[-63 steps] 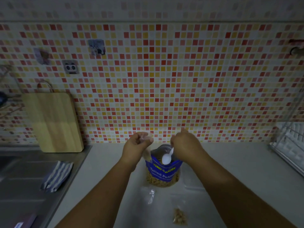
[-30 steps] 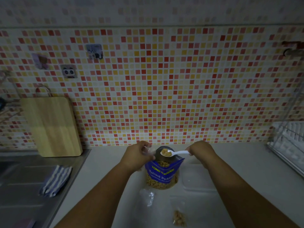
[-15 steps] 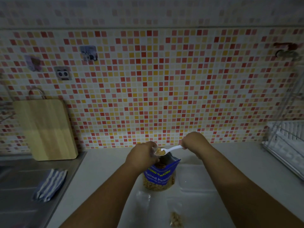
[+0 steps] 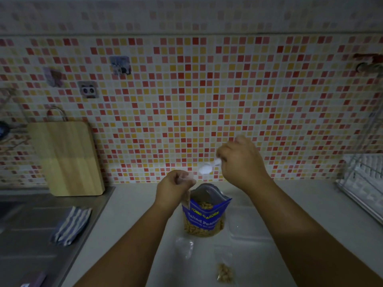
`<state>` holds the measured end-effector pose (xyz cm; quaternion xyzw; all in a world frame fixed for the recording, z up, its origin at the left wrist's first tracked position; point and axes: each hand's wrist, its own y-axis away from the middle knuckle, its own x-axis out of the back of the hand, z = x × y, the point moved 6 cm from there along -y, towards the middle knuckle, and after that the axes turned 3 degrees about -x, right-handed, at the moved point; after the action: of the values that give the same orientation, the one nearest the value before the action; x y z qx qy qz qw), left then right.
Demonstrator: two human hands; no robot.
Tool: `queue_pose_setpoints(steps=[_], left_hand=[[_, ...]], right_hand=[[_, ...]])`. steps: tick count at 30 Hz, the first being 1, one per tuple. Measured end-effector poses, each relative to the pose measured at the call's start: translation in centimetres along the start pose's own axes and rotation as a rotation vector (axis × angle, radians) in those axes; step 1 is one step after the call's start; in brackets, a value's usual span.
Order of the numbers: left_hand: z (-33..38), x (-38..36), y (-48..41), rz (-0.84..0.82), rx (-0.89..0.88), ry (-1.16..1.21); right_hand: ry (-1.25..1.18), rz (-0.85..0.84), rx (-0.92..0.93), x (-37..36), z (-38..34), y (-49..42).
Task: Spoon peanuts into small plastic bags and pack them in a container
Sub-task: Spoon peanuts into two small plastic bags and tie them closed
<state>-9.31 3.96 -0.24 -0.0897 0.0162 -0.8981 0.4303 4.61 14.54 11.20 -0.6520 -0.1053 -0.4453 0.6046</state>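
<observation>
1. Far left of the peanut pouch (image 4: 206, 212), a wooden cutting board (image 4: 66, 158) leans on the tiled wall and a striped cloth (image 4: 71, 225) lies by the sink; neither plays a part in the job.

2. Just left of the pouch and above its mouth, the left hand (image 4: 173, 190) pinches the top of a small clear bag (image 4: 187, 178), fingers closed narrow on the plastic. How much the bag holds cannot be told, as the hand hides most of it.

3. The blue pouch stands open on the table (image 4: 134, 206), peanuts visible at its mouth and through its clear lower window. By the look of it, plenty is left to portion out.

4. Above the pouch and slightly to its right, the right hand (image 4: 240, 160) holds a white plastic spoon (image 4: 206, 168) by the handle, fingers wrapped around it. The bowl is tipped toward the small bag and looks empty, though blur makes that uncertain.

5. In front of the pouch, near the bottom edge, one small bag with peanuts (image 4: 224, 273) lies flat on the table; beside it, to the left, lies an empty-looking bag (image 4: 184, 247).

6. To the pouch's right sits a clear container (image 4: 248, 226), apparently with nothing packed in it.

7. Judged from this, the task is early: one bag filled, one being filled, and packing not yet begun.
</observation>
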Motion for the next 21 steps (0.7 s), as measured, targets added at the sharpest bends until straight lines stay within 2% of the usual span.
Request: queue_pose_setpoints(steps=[3, 5, 8, 10, 12, 13, 15, 16, 18, 21], left_hand=[[-0.5, 0.5, 0.6, 0.007, 0.026, 0.119], [-0.7, 0.5, 1.2, 0.001, 0.035, 0.158], [-1.3, 0.4, 2.4, -0.036, 0.064, 0.177], [-2.0, 0.3, 3.3, -0.057, 0.078, 0.195], [-2.9, 0.1, 4.3, -0.071, 0.100, 0.233], [-3.4, -0.2, 4.9, -0.082, 0.111, 0.254], [-4.4, -1.0, 6.2, -0.103, 0.131, 0.275], [-4.9, -1.4, 6.9, -0.113, 0.142, 0.280], [-6.1, -2.3, 8.0, -0.142, 0.177, 0.300], [-8.1, -3.5, 8.9, -0.213, 0.270, 0.302]], right_hand=[[0.007, -0.442, -0.122, -5.9, -0.3, 3.3], [-0.011, -0.566, -0.119, -8.4, -1.1, 5.6], [-0.044, -0.585, -0.159, -9.8, -1.4, 7.6], [-0.083, -0.399, -0.155, -8.7, -1.5, 7.9], [-0.361, -0.239, -0.275, -6.7, -1.8, 8.6], [-0.580, -0.279, -0.370, -6.4, -2.2, 9.3], [-1.005, -0.566, -0.505, -6.3, -4.8, 11.5], [-1.125, -0.667, -0.529, -6.2, -6.1, 12.6], [-1.158, -0.730, -0.560, -6.7, -7.4, 14.8], [-0.982, -0.656, -0.689, -9.0, -6.3, 17.7]])
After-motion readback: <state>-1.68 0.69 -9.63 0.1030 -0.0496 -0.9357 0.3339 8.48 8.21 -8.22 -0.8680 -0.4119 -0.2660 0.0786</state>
